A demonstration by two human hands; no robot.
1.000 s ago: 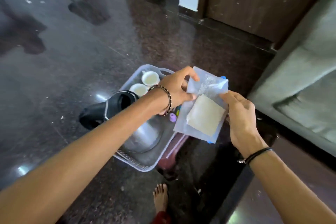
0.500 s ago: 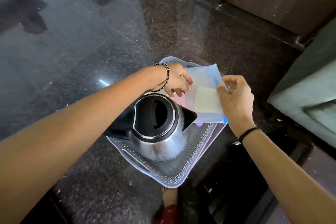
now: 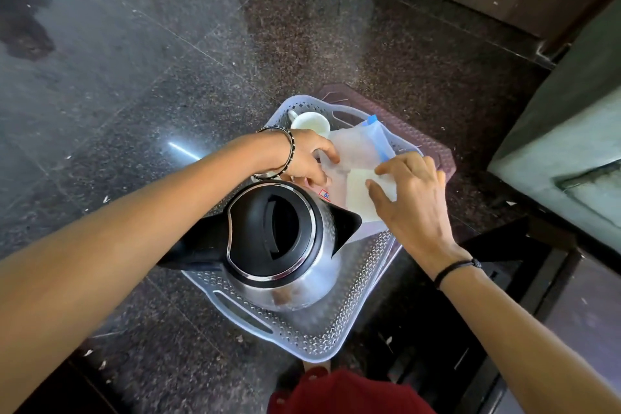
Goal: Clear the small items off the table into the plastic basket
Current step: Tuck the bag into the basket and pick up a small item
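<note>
At the far right corner of the plastic basket [image 3: 302,339], both hands hold a clear zip bag [image 3: 356,151] with a blue closure strip and a pale flat pad inside: left hand [image 3: 309,158] fingers [image 3: 327,148] curled narrow, pinching the bag's left edge; right hand [image 3: 413,191] fingers [image 3: 386,170] bent close over its right side, gripping it. Bag sits low over the basket's far end, just beside a white cup [image 3: 309,123] at the far edge; contact with the basket floor cannot be told. Steel kettle [image 3: 275,235], black lid, stands in the near half, spout toward the bag.
</note>
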